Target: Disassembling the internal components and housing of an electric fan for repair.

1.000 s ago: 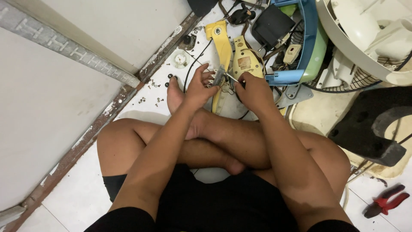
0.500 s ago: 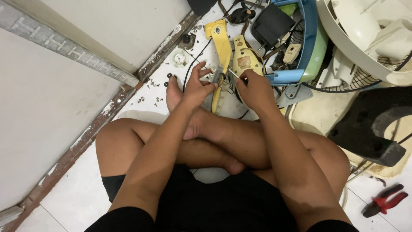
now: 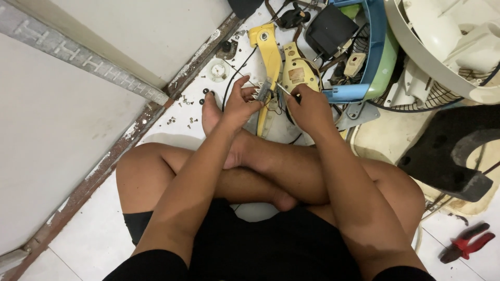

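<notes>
Head view, upper centre of frame. Left hand (image 3: 240,101): fingers pinched narrow around a small grey switch block with metal prongs (image 3: 263,92), held above the floor over the crossed legs. Right hand (image 3: 308,106): fingers wrapped tight on a thin metal screwdriver (image 3: 285,89), its tip touching the block.

Change from the frame half a second back: both hands sit slightly closer together; the block stays in the same grip.

Surroundings: long yellow plastic housing pieces (image 3: 272,57) lie just behind the hands; a black cable (image 3: 233,78) runs beside the left hand. Blue-and-green plastic fan base (image 3: 384,57) upper right; white wire fan guard (image 3: 448,47) far upper right. Loose small screws (image 3: 182,101) on white tile, left. Red-handled pliers (image 3: 466,247) lower right. The forearms hide part of the floor beneath them.
</notes>
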